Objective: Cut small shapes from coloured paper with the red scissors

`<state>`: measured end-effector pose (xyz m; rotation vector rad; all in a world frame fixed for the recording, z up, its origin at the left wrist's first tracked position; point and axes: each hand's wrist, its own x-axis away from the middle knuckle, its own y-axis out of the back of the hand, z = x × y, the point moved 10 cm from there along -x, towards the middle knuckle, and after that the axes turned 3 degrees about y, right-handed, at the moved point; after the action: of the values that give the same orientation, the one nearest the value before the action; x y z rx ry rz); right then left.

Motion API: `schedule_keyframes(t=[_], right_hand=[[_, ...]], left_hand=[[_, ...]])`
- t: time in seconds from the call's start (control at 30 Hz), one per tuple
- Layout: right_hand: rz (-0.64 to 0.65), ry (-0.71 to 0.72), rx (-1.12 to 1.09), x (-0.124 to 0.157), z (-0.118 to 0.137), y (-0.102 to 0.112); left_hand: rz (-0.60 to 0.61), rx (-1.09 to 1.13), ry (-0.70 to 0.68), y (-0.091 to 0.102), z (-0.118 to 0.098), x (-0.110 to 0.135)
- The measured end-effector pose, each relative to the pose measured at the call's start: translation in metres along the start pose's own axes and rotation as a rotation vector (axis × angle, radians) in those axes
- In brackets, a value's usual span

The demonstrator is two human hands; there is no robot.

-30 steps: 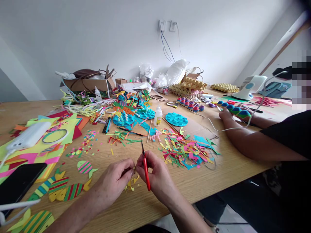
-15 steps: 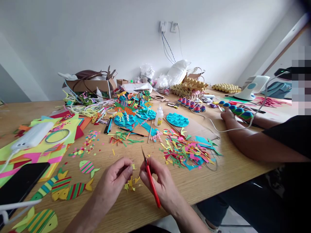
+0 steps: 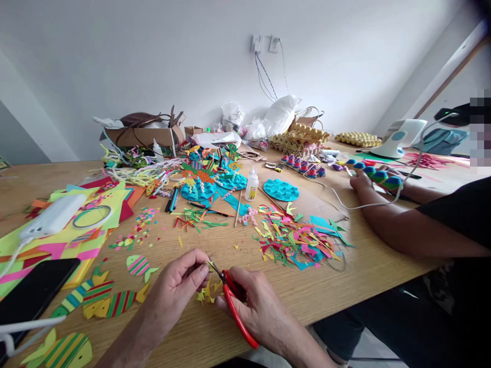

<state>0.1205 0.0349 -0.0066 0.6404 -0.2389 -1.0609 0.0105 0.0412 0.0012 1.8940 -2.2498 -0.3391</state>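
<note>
Near the table's front, my left hand (image 3: 187,278) pinches a tiny piece of yellow paper (image 3: 209,266) between thumb and fingertips. My right hand (image 3: 251,296) grips red-handled scissors (image 3: 238,319), whose blades point left and reach the yellow paper. Small yellow paper scraps (image 3: 207,292) lie on the table beneath and between the hands. To the left of my left hand are several striped paper fish, among them a pink-and-green one (image 3: 138,265) and a red-and-green one (image 3: 120,303).
A heap of coloured paper scraps (image 3: 297,237) lies right of centre, behind it a glue bottle (image 3: 251,184) and a blue egg-carton disc (image 3: 281,189). At left are a phone (image 3: 36,291) and power bank (image 3: 56,215). A co-worker's arm (image 3: 395,220) rests at right, by a painted egg-carton strip (image 3: 379,176).
My right hand has turned the scissors from pointing away to pointing left, bringing the blades to the yellow paper. My left hand stays nearly in place.
</note>
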Motion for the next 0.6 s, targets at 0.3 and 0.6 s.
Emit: schedule_keyframes(t=[0.3, 0.6], right_hand=[[-0.003, 0.012, 0.005, -0.001, 0.0007, 0.0004], [-0.029, 0.022, 0.015, -0.0004, -0.0023, -0.0005]], left_hand=[[0.039, 0.011, 0.033, -0.0065, -0.0013, -0.0029], [0.051, 0.003, 0.05, -0.0058, 0.0032, -0.0021]])
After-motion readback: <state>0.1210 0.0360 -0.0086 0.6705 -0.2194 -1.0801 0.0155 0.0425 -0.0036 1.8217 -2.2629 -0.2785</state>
